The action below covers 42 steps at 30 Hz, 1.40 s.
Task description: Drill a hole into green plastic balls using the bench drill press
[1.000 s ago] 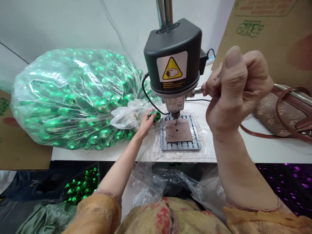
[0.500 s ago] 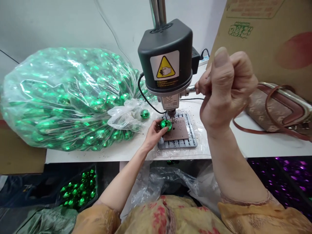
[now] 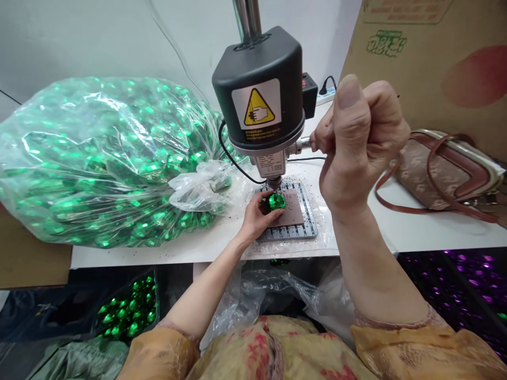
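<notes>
Ball (image 3: 277,201), green and faceted, is sitting on the brown plate (image 3: 294,209) beneath the drill press (image 3: 257,87); left hand (image 3: 255,215) is grasping it from the left, right hand (image 3: 362,142) is clenching the lever (image 3: 303,144)

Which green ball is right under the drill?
The green ball in the left hand, over the brown plate; those packed in the clear bag lie off to the side, away from the drill.

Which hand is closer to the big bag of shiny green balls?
The left hand. It holds a green ball beneath the drill, right of the bag's tied end; the right hand is farther off, gripping the drill's handle.
</notes>
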Available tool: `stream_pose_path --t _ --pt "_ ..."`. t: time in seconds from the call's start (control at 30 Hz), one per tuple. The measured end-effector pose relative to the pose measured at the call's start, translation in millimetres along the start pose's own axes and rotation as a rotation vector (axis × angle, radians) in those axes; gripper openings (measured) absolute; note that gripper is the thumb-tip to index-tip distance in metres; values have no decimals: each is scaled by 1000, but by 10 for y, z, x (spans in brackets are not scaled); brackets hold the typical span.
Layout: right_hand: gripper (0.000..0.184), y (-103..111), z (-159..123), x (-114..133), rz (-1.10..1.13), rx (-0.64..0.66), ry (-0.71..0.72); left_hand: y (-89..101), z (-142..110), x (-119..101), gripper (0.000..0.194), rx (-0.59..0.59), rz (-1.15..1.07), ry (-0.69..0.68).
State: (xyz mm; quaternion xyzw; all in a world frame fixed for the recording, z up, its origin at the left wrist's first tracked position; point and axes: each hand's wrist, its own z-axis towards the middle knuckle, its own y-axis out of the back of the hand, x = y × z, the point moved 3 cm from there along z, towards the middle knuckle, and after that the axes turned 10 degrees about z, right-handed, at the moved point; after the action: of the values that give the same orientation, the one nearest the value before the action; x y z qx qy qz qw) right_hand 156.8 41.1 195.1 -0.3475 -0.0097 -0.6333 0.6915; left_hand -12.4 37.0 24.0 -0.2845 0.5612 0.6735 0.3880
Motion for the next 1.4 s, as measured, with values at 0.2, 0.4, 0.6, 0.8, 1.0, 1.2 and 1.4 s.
stream_pose_path --t 0.2,0.4,0.6,0.8,1.0,1.2,1.4 --pt "41 -10 -1 20 -59 -10 3 -95 -35 -5 54 -32 46 -70" --pt "46 15 -54 17 -73 -41 19 -135 -51 53 56 8 -31 -23" --pt "50 52 -160 -9 43 -75 68 -152 -52 98 55 0 -53 -34" --pt "51 100 -215 -49 109 -58 154 -170 -56 129 55 -4 -35 -38" --pt "51 136 -262 -114 165 -66 223 -158 -56 102 54 -11 -66 -37" --pt "50 176 -317 -148 175 -49 242 -165 -54 107 54 -6 -62 -45" --pt "49 191 -332 -168 211 4 325 -167 -52 107 53 -5 -49 -48"
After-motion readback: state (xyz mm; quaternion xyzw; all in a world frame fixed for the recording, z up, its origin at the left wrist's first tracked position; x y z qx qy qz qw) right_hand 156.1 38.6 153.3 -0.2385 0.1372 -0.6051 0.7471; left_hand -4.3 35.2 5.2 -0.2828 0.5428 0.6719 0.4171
